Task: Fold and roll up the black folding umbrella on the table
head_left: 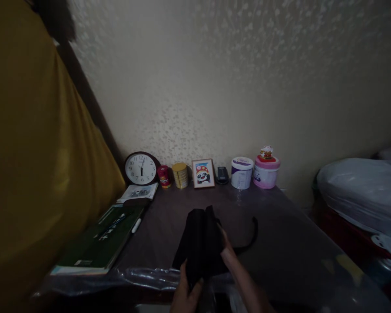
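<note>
A black bag-like object [200,241] with a thin black strap [252,237] is held just above the near part of a dark table [280,243]. My left hand [187,291] grips its lower edge from below, fingers curled round the fabric. My right hand [230,254] holds its right side, the thumb pressed on the fabric. The strap loops out to the right and trails onto the table.
Along the wall stand a round clock [140,168], a red tin [164,176], a gold tin [180,175], a panda picture frame [203,173], a white canister [241,172] and a pink container [266,170]. Books [104,239] lie left. A yellow curtain [29,152] hangs left; plastic-covered bedding [361,191] right.
</note>
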`<state>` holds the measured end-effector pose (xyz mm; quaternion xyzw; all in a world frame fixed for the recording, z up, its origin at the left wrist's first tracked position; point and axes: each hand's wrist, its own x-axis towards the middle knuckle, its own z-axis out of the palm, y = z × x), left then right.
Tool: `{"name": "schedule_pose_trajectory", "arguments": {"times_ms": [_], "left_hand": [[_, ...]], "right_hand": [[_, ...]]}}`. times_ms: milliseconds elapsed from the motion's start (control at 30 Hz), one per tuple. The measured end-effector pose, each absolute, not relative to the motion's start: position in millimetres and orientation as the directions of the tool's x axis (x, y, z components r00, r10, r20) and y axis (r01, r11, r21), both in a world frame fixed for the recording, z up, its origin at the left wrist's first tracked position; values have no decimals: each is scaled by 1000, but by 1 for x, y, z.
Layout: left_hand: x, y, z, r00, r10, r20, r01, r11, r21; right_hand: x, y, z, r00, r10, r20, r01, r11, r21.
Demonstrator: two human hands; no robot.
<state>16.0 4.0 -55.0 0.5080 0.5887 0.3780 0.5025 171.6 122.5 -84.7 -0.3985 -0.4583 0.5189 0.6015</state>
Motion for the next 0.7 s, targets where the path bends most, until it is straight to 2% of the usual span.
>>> {"name": "schedule_pose_trajectory", "arguments": {"times_ms": [200,400,567,700], "left_hand": [[17,3,-51,19,979,-202,216,194,957],[16,6,-58,-29,957,-290,357,281,891],[17,6,-64,-40,959,-280,474,265,840],[14,8,-70,-1,953,-304,513,262,817]], "right_hand": [[154,133,-80,65,970,236,-137,243,-960],[141,137,-80,29,941,338,67,335,-940],[130,146,-71,-126,875,468,289,484,-826],[127,147,-57,-278,838,468,455,545,-704]]}}
